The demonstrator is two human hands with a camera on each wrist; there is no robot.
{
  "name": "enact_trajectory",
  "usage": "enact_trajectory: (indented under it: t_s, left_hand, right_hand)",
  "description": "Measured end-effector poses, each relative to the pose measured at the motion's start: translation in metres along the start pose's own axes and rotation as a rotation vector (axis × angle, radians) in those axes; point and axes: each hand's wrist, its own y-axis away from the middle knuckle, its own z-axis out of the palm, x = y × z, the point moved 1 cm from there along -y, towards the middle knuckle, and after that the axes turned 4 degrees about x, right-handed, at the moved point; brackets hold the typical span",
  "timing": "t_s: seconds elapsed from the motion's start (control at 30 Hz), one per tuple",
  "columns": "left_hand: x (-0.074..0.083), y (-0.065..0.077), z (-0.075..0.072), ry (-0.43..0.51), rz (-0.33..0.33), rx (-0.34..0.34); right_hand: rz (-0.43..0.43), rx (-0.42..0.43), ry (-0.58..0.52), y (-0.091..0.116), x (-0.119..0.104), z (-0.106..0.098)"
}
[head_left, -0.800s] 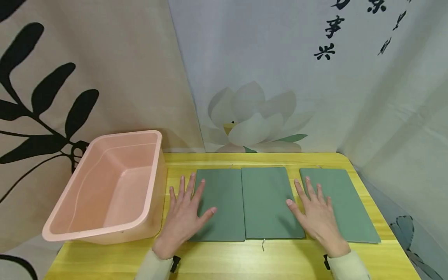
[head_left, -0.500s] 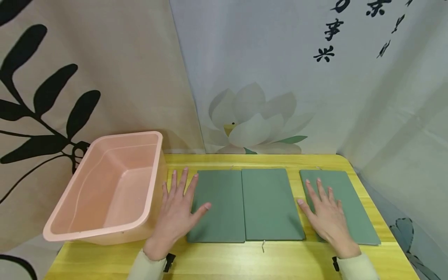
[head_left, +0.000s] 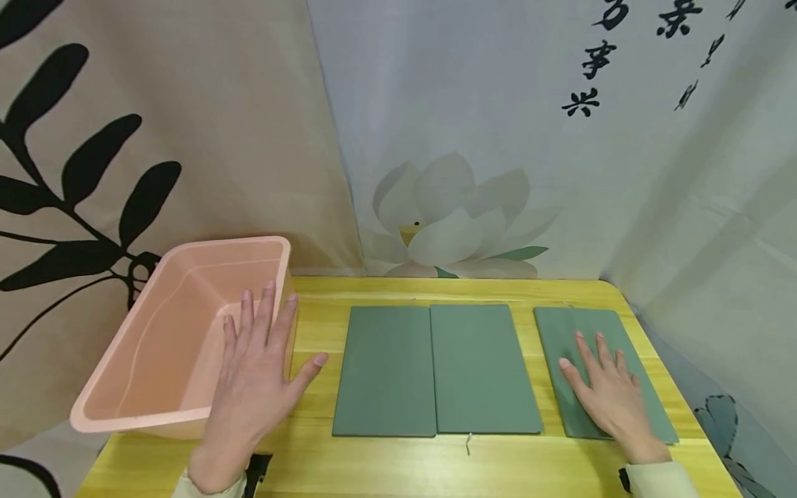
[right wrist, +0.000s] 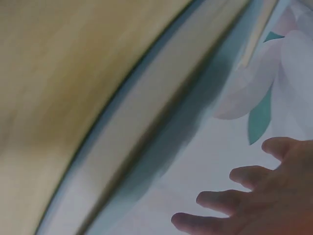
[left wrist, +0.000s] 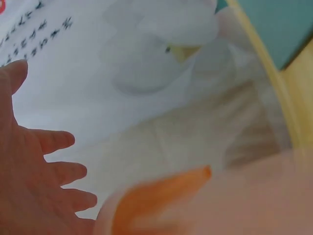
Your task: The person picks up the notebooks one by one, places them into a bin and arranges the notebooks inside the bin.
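Observation:
My left hand point(head_left: 252, 387) is held over the right side of the pink plastic basin point(head_left: 149, 339), fingers spread straight; nothing is in it. The left wrist view shows the basin's blurred rim point(left wrist: 274, 181) beside that hand. Above the rightmost green notebook point(head_left: 563, 373), my right hand point(head_left: 613, 404) has its fingers extended and holds nothing; I cannot tell whether it touches the cover. Pale page edges point(right wrist: 142, 117) show between covers in the right wrist view. Two more green panels, a left one point(head_left: 386, 373) and a middle one point(head_left: 482, 370), lie side by side.
A yellow wood-grain table point(head_left: 398, 470) carries everything. A thin pale cord end point(head_left: 468, 444) pokes out below the middle panel. Behind the table hangs a printed curtain point(head_left: 249, 124) with leaves, a lotus and black characters.
My left hand has moved left, from the left green panel to over the basin. My right hand has moved right, further over the rightmost notebook. The notebooks and basin stay in place.

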Motion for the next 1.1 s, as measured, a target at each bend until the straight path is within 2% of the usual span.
enact_trajectory:
  t_s: [0.13, 0.3, 0.43, 0.57, 0.67, 0.8, 0.93, 1.1]
  left_hand:
    - [-0.020, 0.003, -0.023, -0.004, -0.058, 0.003]
    - [-0.059, 0.014, -0.042, -0.031, -0.161, -0.003]
    - [-0.091, 0.025, -0.053, -0.100, -0.249, -0.024]
    - [-0.122, 0.034, -0.061, -0.184, -0.366, -0.073]
    - [-0.143, 0.041, -0.064, -0.206, -0.458, -0.121]
    - [-0.162, 0.050, -0.060, -0.196, -0.540, -0.173]
    - [-0.170, 0.056, -0.052, -0.172, -0.561, -0.186]
    - [-0.173, 0.059, -0.046, -0.160, -0.556, -0.185]
  right_hand:
    - [0.016, -0.024, 0.004, 0.000, 0.013, -0.001]
    - [0.040, -0.040, 0.021, 0.000, 0.027, -0.001]
    - [0.075, -0.075, 0.035, 0.000, 0.039, -0.003]
    - [0.110, -0.115, 0.049, -0.001, 0.051, -0.009]
    - [0.127, -0.138, 0.058, -0.003, 0.057, -0.012]
    - [0.168, -0.186, 0.062, -0.005, 0.064, -0.011]
    - [0.218, -0.231, 0.064, -0.006, 0.068, -0.009]
    - [0.277, -0.248, 0.063, -0.007, 0.068, -0.008]
